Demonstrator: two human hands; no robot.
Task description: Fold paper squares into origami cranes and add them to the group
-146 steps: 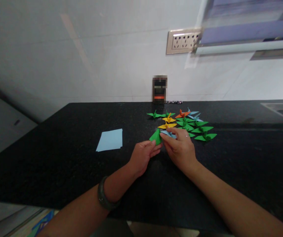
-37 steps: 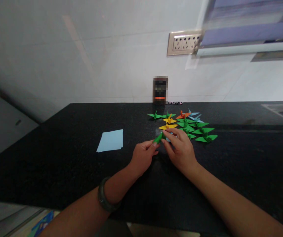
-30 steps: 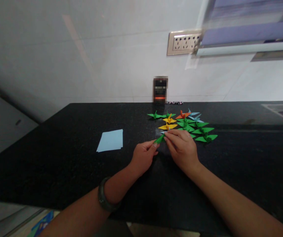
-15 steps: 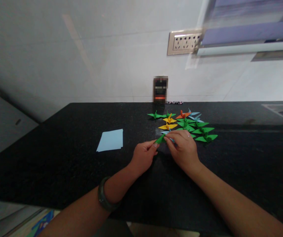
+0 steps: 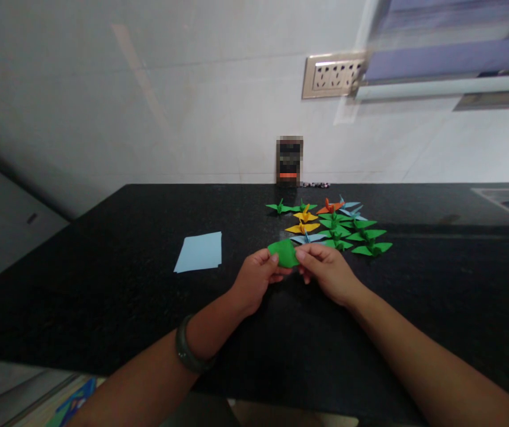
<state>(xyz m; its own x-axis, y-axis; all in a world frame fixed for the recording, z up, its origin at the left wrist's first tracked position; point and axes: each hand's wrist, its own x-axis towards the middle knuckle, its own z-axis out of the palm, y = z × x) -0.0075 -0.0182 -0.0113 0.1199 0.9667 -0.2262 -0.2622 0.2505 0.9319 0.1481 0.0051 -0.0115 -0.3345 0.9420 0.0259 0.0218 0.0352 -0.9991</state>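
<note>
Between my two hands is a piece of green folded paper [image 5: 283, 253], its broad face turned toward me. My left hand [image 5: 255, 277] pinches its left side, thumb on top and fingers beneath. My right hand [image 5: 325, 268] grips the right edge between thumb and fingers. Just beyond, a light blue paper crane [image 5: 307, 238] lies partly behind the hands. Several green paper cranes [image 5: 372, 248] stand in rows to the right, with yellow cranes [image 5: 302, 228] and an orange crane [image 5: 330, 206] among them.
A stack of light blue paper sheets [image 5: 199, 251] lies left of my hands on the black countertop [image 5: 116, 284]. At the wall leans a small blurred dark device [image 5: 288, 161] with a beaded strap [image 5: 317, 185]. A socket panel [image 5: 333, 76] is above.
The green paper has turned from a narrow, slanted shape to a broader face toward me. My right hand has moved slightly down, uncovering more of the blue crane and nearby green cranes.
</note>
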